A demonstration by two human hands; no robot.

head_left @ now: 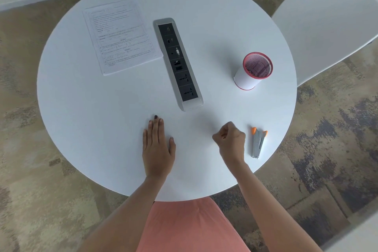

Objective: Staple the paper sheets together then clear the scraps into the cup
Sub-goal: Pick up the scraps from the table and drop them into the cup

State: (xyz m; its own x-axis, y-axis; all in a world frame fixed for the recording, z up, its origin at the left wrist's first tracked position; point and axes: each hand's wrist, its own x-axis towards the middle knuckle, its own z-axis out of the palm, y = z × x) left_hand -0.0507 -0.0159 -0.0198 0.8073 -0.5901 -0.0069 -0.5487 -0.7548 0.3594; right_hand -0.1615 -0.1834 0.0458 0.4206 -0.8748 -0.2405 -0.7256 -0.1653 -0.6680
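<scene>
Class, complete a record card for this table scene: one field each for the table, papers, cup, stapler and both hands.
Table: round, white, with a socket panel across its middle
Paper sheets: printed, lying flat, left of the panel
Cup: red-rimmed mesh, upright, right of the panel
Stapler: grey and orange, at the near right, untouched
Left hand: flat on the table, fingers straight
Right hand: fingers curled, nothing visible in it

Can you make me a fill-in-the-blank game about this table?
The fist beside the stapler is the person's ____ hand.
The paper sheets lie ____ of the power strip.
The other hand lies ____ on the table.
The cup stands ____, not tipped over.
Missing words: right, left, flat, upright.
</scene>
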